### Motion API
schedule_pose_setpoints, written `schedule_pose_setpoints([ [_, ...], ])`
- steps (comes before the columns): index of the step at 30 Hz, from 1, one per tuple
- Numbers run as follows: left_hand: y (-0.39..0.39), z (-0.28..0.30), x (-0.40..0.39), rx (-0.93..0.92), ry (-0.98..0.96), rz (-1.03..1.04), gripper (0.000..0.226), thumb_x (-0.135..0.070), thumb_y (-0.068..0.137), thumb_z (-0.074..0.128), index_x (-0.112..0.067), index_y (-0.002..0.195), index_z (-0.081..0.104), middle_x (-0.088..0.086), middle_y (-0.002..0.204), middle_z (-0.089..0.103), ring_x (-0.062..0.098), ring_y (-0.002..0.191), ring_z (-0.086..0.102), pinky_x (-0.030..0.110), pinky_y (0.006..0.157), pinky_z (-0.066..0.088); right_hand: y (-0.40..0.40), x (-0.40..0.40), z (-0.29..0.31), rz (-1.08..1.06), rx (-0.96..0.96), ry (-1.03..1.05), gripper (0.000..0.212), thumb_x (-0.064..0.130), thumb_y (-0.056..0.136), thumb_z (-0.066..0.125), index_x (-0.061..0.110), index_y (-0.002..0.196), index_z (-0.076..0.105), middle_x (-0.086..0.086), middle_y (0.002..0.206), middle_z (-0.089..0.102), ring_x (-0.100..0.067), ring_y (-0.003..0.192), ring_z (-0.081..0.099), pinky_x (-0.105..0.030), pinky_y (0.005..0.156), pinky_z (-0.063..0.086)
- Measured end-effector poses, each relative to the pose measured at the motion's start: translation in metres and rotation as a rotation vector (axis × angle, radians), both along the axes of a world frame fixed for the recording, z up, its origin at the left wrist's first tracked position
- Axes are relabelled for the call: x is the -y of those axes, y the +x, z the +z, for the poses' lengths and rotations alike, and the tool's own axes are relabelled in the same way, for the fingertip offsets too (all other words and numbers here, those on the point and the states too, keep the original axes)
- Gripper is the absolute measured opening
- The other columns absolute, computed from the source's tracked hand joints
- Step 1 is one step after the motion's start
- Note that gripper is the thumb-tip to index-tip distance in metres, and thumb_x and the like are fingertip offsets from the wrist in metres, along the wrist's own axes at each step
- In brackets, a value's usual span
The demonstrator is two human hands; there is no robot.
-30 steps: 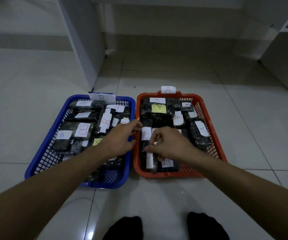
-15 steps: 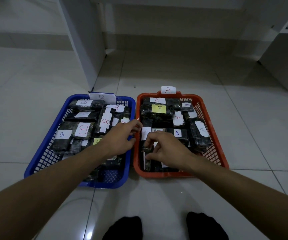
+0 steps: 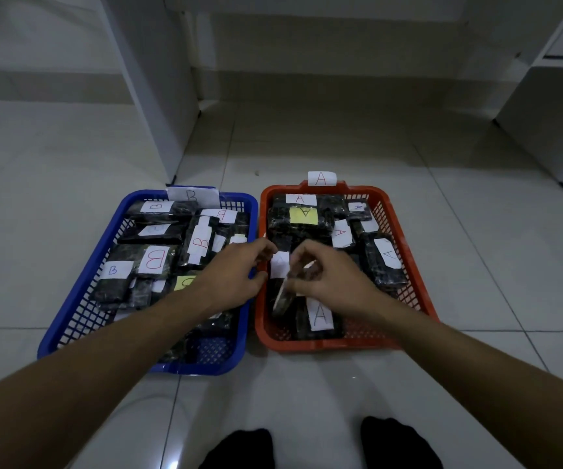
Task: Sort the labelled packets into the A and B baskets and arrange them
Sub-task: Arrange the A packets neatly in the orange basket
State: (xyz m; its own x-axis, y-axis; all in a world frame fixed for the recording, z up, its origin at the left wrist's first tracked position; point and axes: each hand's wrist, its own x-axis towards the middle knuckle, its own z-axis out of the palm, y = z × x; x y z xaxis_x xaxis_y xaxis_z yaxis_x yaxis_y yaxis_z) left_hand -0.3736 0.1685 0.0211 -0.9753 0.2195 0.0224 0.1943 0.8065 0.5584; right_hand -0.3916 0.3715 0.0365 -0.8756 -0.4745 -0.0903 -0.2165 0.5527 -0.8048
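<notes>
Head view: sorting looks finished, and the step in hand seems to be arranging. The red A basket (image 3: 405,231) sits right of centre on the floor, the blue B basket (image 3: 80,292) just beside it to the left, both full of labelled packets. The right hand (image 3: 327,279) pinches a dark packet (image 3: 283,296) tilted on edge in the A basket's lower left. The left hand (image 3: 236,269), fingers loosely curled, rests at the baskets' meeting rims; whether its grip holds anything I cannot tell. Next, that packet probably needs laying flat, label up.

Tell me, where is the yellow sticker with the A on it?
The yellow A label lies on a dark packet at the far end of the orange basket, just behind a white A label, well beyond both hands.
</notes>
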Motion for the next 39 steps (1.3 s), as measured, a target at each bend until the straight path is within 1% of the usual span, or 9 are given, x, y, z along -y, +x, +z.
schedule_pose_setpoints([
  [5, -0.005, 0.003, -0.012, -0.025, -0.1, -0.03, 0.038, -0.024, 0.089, 0.066, -0.019, 0.125, 0.055, 0.001, 0.12, 0.063, 0.017, 0.108, 0.057, 0.032, 0.088, 0.048, -0.024, -0.017, 0.003, -0.206, -0.002, -0.007, 0.022, 0.009, 0.08, 0.076, 0.021, 0.092, 0.062, 0.002, 0.093, 0.067, -0.012, 0.077, 0.068, -0.018, 0.061, 0.05],
  [8, -0.005, -0.001, -0.013, 0.007, -0.222, -0.043, 0.043, -0.033, 0.087, 0.067, -0.022, 0.127, 0.055, -0.001, 0.125, 0.058, 0.018, 0.119, 0.047, 0.036, 0.097, 0.044, -0.024, -0.017, -0.008, -0.19, -0.062, 0.116, 0.015, 0.01, 0.08, 0.078, 0.018, 0.082, 0.064, 0.004, 0.084, 0.066, -0.011, 0.077, 0.065, -0.022, 0.065, 0.053],
  [13, -0.001, -0.005, -0.01, 0.024, -0.329, -0.094, 0.046, -0.036, 0.087, 0.067, -0.025, 0.129, 0.052, -0.006, 0.13, 0.053, 0.014, 0.126, 0.036, 0.038, 0.103, 0.04, -0.011, -0.01, -0.011, -0.207, -0.009, -0.02, 0.016, 0.006, 0.079, 0.076, 0.017, 0.081, 0.064, 0.001, 0.072, 0.058, -0.003, 0.055, 0.051, -0.011, 0.052, 0.044],
  [20, -0.003, -0.004, -0.001, 0.022, -0.241, -0.084, 0.042, -0.015, 0.093, 0.054, -0.021, 0.134, 0.05, 0.0, 0.132, 0.054, 0.015, 0.126, 0.039, 0.033, 0.104, 0.038, 0.001, -0.02, 0.013, 0.204, 0.128, 0.16, 0.035, 0.008, 0.074, 0.078, 0.03, 0.097, 0.064, 0.007, 0.079, 0.055, -0.006, 0.065, 0.055, -0.03, 0.061, 0.052],
  [25, -0.004, -0.004, -0.003, 0.012, -0.243, -0.083, 0.041, -0.021, 0.093, 0.055, -0.02, 0.134, 0.051, -0.001, 0.131, 0.055, 0.015, 0.125, 0.041, 0.036, 0.103, 0.041, -0.031, -0.024, 0.018, -0.061, 0.023, 0.083, 0.023, 0.01, 0.081, 0.075, 0.026, 0.094, 0.063, 0.003, 0.085, 0.057, -0.006, 0.063, 0.051, -0.014, 0.052, 0.042],
  [30, -0.009, -0.006, -0.01, 0.004, -0.289, -0.072, 0.044, -0.027, 0.094, 0.054, -0.017, 0.137, 0.05, 0.001, 0.132, 0.056, 0.018, 0.127, 0.039, 0.04, 0.103, 0.041, -0.041, -0.013, -0.011, -0.122, 0.228, 0.072, 0.02, 0.005, 0.089, 0.067, 0.017, 0.104, 0.06, -0.001, 0.096, 0.059, -0.014, 0.073, 0.064, -0.028, 0.062, 0.057],
  [32, -0.009, -0.007, -0.012, 0.005, -0.315, -0.077, 0.045, -0.029, 0.094, 0.054, -0.017, 0.138, 0.049, 0.002, 0.132, 0.056, 0.019, 0.127, 0.038, 0.041, 0.103, 0.041, -0.037, -0.011, -0.023, -0.084, 0.231, 0.174, 0.025, 0.005, 0.089, 0.068, 0.018, 0.108, 0.058, -0.001, 0.107, 0.06, -0.017, 0.077, 0.068, -0.029, 0.062, 0.058],
  [36, -0.007, -0.007, -0.013, -0.006, -0.342, -0.089, 0.047, -0.031, 0.095, 0.054, -0.016, 0.139, 0.048, 0.001, 0.134, 0.055, 0.019, 0.129, 0.037, 0.04, 0.104, 0.041, -0.042, -0.028, -0.014, -0.122, -0.274, 0.71, 0.043, 0.018, 0.082, 0.074, 0.022, 0.12, 0.055, -0.001, 0.117, 0.061, -0.023, 0.102, 0.063, -0.038, 0.082, 0.056],
  [39, -0.007, -0.005, -0.015, -0.006, -0.352, -0.095, 0.05, -0.032, 0.095, 0.055, -0.017, 0.142, 0.045, 0.0, 0.138, 0.052, 0.017, 0.132, 0.033, 0.038, 0.106, 0.039, -0.045, -0.036, -0.016, -0.007, -0.288, 0.966, 0.057, 0.023, 0.083, 0.073, 0.015, 0.132, 0.045, -0.007, 0.122, 0.059, -0.028, 0.109, 0.061, -0.039, 0.083, 0.051],
])
